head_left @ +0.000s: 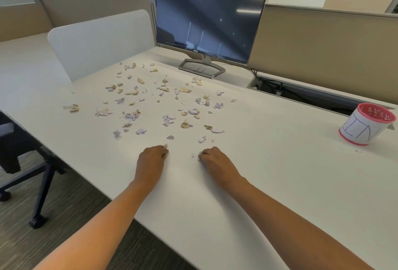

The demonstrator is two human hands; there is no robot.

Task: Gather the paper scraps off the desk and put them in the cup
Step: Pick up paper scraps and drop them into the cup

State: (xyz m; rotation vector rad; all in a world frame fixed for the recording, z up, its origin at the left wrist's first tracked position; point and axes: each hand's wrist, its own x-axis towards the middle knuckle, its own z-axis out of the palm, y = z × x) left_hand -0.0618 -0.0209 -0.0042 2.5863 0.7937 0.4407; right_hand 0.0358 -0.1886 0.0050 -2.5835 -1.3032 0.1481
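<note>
From the head view, the white counter (269,172) filled most of the frame. Dozens of paper scraps (168,120), tan, lilac and white, lay scattered across its middle, from just in front of the monitor (212,14) stand down toward the 2 hands. The cup (368,123), red-rimmed with a white wrap bearing blue letters, stood upright at the right edge of the frame, well apart from the scatter, with 1 stray bit on the counter just below it.

The left hand (153,157) rested knuckles-up at lower centre, fingers curled, pinching a small scrap (165,146) at its fingertips. The right hand (212,157) sat beside it, fingers also curled down onto the counter; whether it gripped anything could not be told. A dark chair (25,153) stood at the left edge, and a white divider (101,41) rose at upper left.
</note>
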